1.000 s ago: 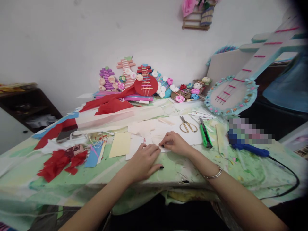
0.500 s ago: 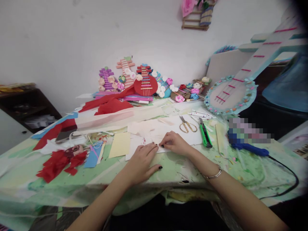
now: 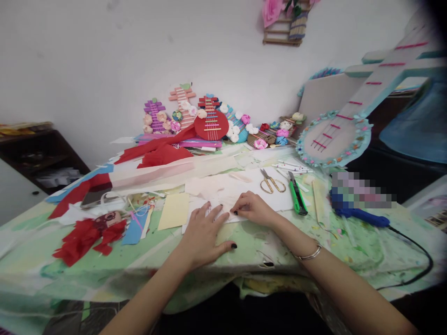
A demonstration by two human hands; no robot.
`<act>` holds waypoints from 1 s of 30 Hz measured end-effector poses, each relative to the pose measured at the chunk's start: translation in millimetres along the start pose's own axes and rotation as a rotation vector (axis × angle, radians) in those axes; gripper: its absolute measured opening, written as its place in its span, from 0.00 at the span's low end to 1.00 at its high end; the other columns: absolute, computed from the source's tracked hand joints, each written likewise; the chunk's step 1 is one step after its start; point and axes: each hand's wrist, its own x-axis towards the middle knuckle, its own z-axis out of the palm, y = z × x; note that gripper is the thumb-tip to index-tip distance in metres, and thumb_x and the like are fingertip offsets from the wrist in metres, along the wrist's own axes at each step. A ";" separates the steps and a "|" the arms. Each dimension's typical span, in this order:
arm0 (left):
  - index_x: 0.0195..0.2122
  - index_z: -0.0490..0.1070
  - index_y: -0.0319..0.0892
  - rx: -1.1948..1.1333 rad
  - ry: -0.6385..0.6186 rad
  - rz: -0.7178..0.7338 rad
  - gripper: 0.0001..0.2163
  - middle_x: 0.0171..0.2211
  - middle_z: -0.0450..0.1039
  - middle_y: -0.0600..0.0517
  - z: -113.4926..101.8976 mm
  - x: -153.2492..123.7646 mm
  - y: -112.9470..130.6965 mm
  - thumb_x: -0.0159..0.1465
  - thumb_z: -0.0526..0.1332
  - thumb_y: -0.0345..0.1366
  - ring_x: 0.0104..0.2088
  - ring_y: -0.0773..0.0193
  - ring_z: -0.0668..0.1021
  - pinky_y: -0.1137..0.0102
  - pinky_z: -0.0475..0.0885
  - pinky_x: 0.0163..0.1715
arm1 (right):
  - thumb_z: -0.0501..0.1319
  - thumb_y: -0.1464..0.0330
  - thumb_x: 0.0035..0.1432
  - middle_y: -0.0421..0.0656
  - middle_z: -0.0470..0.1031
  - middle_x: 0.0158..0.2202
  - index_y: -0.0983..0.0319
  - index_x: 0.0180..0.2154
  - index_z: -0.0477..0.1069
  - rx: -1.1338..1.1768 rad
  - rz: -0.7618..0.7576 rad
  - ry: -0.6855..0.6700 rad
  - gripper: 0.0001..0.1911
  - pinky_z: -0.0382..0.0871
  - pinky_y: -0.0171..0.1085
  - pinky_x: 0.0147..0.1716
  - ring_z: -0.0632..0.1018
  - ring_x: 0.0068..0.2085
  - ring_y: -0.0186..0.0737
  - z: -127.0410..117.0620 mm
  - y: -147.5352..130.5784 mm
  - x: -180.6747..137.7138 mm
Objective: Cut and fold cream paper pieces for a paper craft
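White paper lies under the spread, empty left hand and curled right hand, right's grip unclear.

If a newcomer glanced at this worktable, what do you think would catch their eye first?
Probably the large, pale lute-shaped model slanting up at the right, its rounded body edged with small flowers. Next might come the red lute-shaped model among smaller colourful ones near the wall. At front centre, the left hand lies spread beside the right hand, whose fingers gather at the white paper.
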 end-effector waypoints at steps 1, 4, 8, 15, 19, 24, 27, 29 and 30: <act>0.56 0.60 0.46 0.001 0.009 0.002 0.30 0.58 0.57 0.43 0.6 0.1 0.1 0.55 0.56 0.56 0.57 0.40 0.57 0.46 0.54 0.51 | 0.61 0.73 0.51 0.42 0.73 0.29 0.57 0.32 0.78 0.003 -0.001 0.001 0.08 0.60 0.37 0.38 0.70 0.36 0.39 -0.1 -0.4 -0.1; 0.56 0.60 0.43 0.010 0.044 -0.007 0.31 0.57 0.59 0.43 2.0 -0.3 0.6 0.56 0.55 0.55 0.56 0.40 0.58 0.47 0.54 0.51 | 0.61 0.73 0.51 0.42 0.73 0.29 0.58 0.32 0.78 0.007 -0.004 0.010 0.08 0.59 0.37 0.38 0.70 0.36 0.39 -0.2 -1.7 -0.6; 0.57 0.57 0.37 0.014 0.058 0.014 0.32 0.57 0.59 0.40 1.5 -1.4 2.0 0.58 0.54 0.55 0.58 0.42 0.56 0.49 0.53 0.53 | 0.60 0.74 0.51 0.41 0.72 0.28 0.58 0.32 0.77 0.010 -0.006 0.022 0.09 0.59 0.36 0.36 0.69 0.34 0.38 1.1 -1.8 -1.9; 0.60 0.51 0.36 -0.021 -0.030 0.153 0.30 0.60 0.55 0.41 -1.7 -2.2 4.2 0.63 0.50 0.50 0.60 0.53 0.57 0.54 0.50 0.57 | 0.61 0.73 0.49 0.38 0.71 0.26 0.61 0.39 0.69 0.048 0.028 0.076 0.12 0.59 0.34 0.32 0.69 0.31 0.35 5.6 4.2 -4.1; 0.59 0.53 0.37 -0.041 -0.019 0.144 0.29 0.59 0.56 0.41 -2.0 -2.6 4.2 0.62 0.51 0.50 0.59 0.52 0.59 0.54 0.52 0.57 | 0.60 0.73 0.49 0.39 0.71 0.26 0.61 0.36 0.70 0.050 0.030 0.061 0.09 0.60 0.34 0.32 0.70 0.31 0.35 5.8 5.8 -3.7; 0.60 0.53 0.37 -0.047 -0.023 0.134 0.30 0.60 0.56 0.42 -1.0 -2.7 3.6 0.62 0.51 0.51 0.60 0.51 0.56 0.54 0.51 0.57 | 0.60 0.73 0.49 0.40 0.72 0.27 0.62 0.33 0.72 0.073 0.042 0.043 0.06 0.63 0.34 0.33 0.72 0.31 0.35 5.6 5.6 -3.0; 0.59 0.54 0.38 -0.048 -0.010 0.127 0.30 0.60 0.56 0.42 0.2 -2.7 3.4 0.61 0.51 0.52 0.61 0.50 0.56 0.53 0.52 0.57 | 0.60 0.73 0.49 0.41 0.73 0.27 0.62 0.31 0.72 0.079 0.044 0.038 0.05 0.63 0.33 0.32 0.72 0.31 0.35 5.6 5.0 -2.8; 0.59 0.54 0.38 -0.045 -0.002 0.116 0.30 0.59 0.57 0.42 0.6 -2.8 3.5 0.61 0.51 0.52 0.61 0.49 0.55 0.53 0.52 0.56 | 0.60 0.73 0.49 0.40 0.73 0.27 0.62 0.31 0.72 0.077 0.042 0.033 0.04 0.63 0.33 0.32 0.72 0.30 0.34 5.5 4.8 -2.6; 0.59 0.54 0.38 -0.043 0.000 0.112 0.30 0.59 0.56 0.42 0.5 -2.9 3.6 0.61 0.51 0.52 0.61 0.48 0.55 0.52 0.52 0.56 | 0.60 0.73 0.49 0.40 0.73 0.27 0.62 0.31 0.72 0.072 0.040 0.031 0.04 0.63 0.33 0.32 0.72 0.30 0.34 5.3 4.7 -2.5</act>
